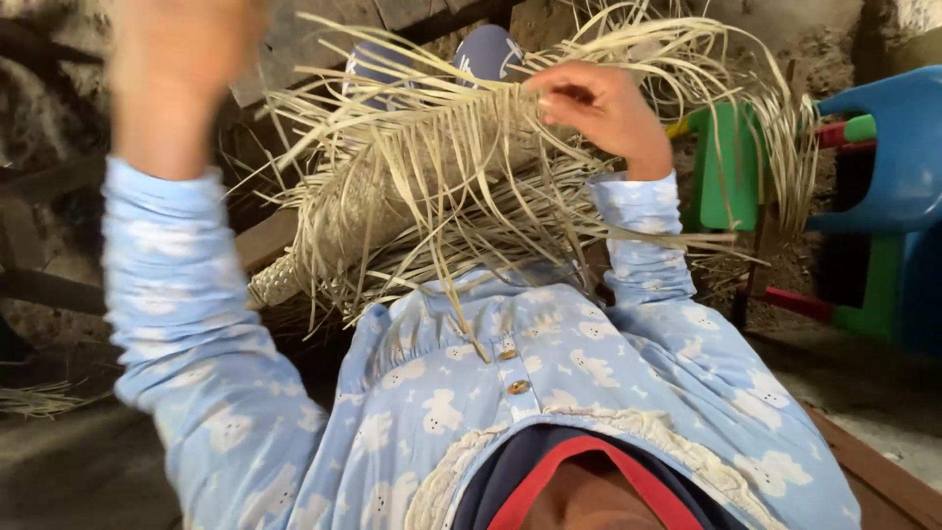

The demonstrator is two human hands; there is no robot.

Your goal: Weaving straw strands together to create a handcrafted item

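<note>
Light-blue pyjama-style top [549, 393] w/ small white figures and buttons fills the bottom of the view, nearest the camera; its collar is cut off at the lower edge. On the lap lies a half-woven palm-leaf mat [432, 186], pale straw colour. Its long axis runs from lower left to upper right, w/ loose strands fanning out on all sides; the far edge hides most of two blue shoes [486, 49]. Right hand [594, 108] pinches strands at the mat's upper right edge, fingers curled. Left hand [177, 69] is raised at upper left, badly blurred; can't tell if it's spread or holding anything. Green and blue plastic chair [883, 167] at right, partly cut off.
</note>
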